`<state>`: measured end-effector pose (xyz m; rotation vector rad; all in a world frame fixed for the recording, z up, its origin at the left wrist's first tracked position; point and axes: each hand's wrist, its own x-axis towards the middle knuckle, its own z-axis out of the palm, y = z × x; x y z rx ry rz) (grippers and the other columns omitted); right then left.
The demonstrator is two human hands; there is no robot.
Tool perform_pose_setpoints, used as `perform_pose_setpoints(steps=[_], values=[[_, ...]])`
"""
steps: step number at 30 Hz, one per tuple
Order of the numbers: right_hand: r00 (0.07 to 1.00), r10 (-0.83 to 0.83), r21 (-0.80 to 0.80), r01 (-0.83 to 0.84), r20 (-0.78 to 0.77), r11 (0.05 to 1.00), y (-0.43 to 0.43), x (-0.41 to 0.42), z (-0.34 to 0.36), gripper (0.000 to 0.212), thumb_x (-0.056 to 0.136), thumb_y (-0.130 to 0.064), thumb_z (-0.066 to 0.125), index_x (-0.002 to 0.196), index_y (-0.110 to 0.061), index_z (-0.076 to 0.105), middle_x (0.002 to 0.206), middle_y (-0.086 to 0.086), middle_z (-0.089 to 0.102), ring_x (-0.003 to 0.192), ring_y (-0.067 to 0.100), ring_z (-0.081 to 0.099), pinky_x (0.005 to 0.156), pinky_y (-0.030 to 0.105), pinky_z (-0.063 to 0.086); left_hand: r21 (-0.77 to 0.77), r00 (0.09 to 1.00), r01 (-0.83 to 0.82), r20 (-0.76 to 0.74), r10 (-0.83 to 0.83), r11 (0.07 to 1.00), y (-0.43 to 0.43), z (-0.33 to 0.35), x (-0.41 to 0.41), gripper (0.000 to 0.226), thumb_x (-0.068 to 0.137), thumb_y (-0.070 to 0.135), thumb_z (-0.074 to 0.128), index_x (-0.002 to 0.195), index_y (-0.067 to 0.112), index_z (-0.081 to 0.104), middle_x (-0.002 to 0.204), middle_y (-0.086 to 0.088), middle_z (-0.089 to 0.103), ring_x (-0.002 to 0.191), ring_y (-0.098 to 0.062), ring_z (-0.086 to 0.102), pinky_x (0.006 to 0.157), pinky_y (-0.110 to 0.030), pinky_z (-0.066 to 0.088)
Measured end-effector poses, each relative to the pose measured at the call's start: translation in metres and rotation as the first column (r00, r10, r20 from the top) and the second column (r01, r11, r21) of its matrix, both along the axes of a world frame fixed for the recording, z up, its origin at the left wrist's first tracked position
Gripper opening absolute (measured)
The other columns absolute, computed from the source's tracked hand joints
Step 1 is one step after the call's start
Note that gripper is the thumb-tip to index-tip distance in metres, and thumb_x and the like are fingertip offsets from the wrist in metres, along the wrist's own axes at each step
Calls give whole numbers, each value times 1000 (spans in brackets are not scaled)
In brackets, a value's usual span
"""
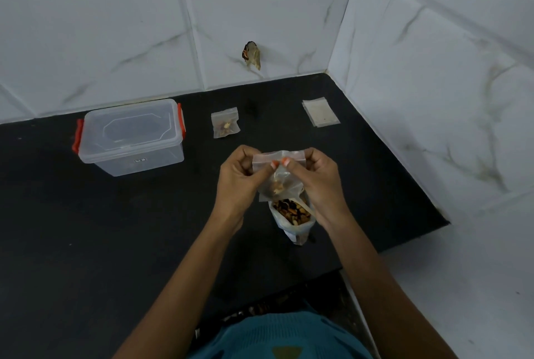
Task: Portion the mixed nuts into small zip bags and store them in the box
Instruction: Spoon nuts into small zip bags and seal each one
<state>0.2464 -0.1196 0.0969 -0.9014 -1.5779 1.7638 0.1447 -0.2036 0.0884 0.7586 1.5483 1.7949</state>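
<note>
A: At the fingertips (285,161), both thumbs and forefingers pinch the top strip of the small zip bag (284,176), mid-frame. The left hand (238,178) takes the left end of the seal and the right hand (322,182) takes the right end. The other fingers are curled in.

B: Sealed?

A: Cannot tell. The strip looks flat between the thumbs, but the track is too small to read. A few nuts sit in the bag's bottom.

B: Below it?

A: An open bag of mixed nuts (293,218) stands on the black counter (86,228), mouth up, directly under the held bag.

B: Risks?

A: Probably three.
1. Partial seal. If the pinch skips a stretch of track, nuts leak out in storage.
2. The right wrist hangs close to the supply bag's rim. It's a soft standing bag, so a bump would tip it.
3. The film is thin, so a pinch on the lip alone may slip.

B: Box?

A: The clear box (131,139) is left of centre, lid on, with red clips at the ends. It needs opening before anything goes in. One filled bag (224,126) lies between it and the empty bags (320,112), which are stacked toward the upper right.
</note>
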Motion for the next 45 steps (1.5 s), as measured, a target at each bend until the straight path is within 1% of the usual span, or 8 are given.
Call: perform_pose_setpoints(steps=[9, 14, 18, 22, 27, 33, 40, 45], values=[[999, 35, -70, -35, -7, 997, 18, -2, -4, 7, 81, -13, 64, 86, -17, 65, 90, 1, 69, 91, 18, 66, 85, 37, 53, -7, 989, -47, 143, 47, 999, 15, -4, -10, 14, 80, 5, 64, 75, 14, 54, 77, 2, 66, 78, -7, 66, 70, -19, 53], [999, 9, -122, -13, -32, 992, 33, -8, -4, 14, 86, -5, 56, 78, -13, 64, 84, 1, 66, 81, 14, 66, 75, 31, 55, -22, 973, 49, 228, -42, 999, 20, -4, -23, 9, 78, 9, 62, 86, 14, 60, 85, 3, 70, 84, -9, 67, 78, -26, 54], [993, -70, -272, 41, -97, 961, 50, -21, -6, 19, 87, 0, 51, 76, -12, 61, 87, 6, 63, 87, 22, 62, 79, 36, 53, -4, 963, 116, 247, -112, 993, 27, -8, -33, 39, 68, 17, 65, 106, 22, 58, 107, 2, 67, 103, -12, 63, 87, -31, 53], [995, -60, -334, 32, -75, 942, 69, -35, -13, 12, 89, -10, 52, 91, -10, 63, 100, 11, 65, 100, 28, 62, 89, 43, 51, -134, 967, 196, 192, -169, 971, 42, -20, -42, 58, 72, 7, 68, 120, 30, 44, 111, -7, 64, 102, -17, 64, 84, -30, 54], [1000, 15, -196, -12, 10, 980, 97, -52, -24, 23, 87, -13, 57, 109, -14, 60, 107, 4, 65, 103, 19, 63, 86, 33, 53, -219, 989, 22, 148, 11, 975, 70, -37, -59, 57, 79, 1, 65, 125, 22, 38, 108, -10, 65, 102, -18, 64, 81, -29, 53], [970, 124, -44, -118, 207, 992, 136, -80, -52, 61, 83, 4, 57, 136, -21, 39, 113, 0, 61, 101, 8, 60, 74, 21, 52, -262, 987, -36, 141, 75, 964, 108, -55, -83, 33, 82, 1, 62, 99, 23, 45, 104, -8, 63, 99, -19, 64, 84, -34, 54], [925, -16, 147, -43, 379, 988, 184, -125, -90, 19, 84, 3, 57, 95, -12, 61, 95, 0, 62, 96, 15, 61, 68, 14, 48, -355, 993, -68, 68, 98, 932, 160, -85, -110, 18, 87, -4, 53, 86, 13, 58, 89, 4, 62, 89, -7, 60, 79, -20, 52], [877, 3, 129, -74, 480, 989, 211, -154, -106, 22, 87, -3, 57, 107, -5, 63, 105, 5, 62, 92, 8, 57, 79, 17, 45, -440, 992, -129, -49, 119, 889, 194, -109, -131, 18, 87, -3, 54, 92, 15, 57, 98, 0, 60, 97, -13, 58, 88, -29, 50]])
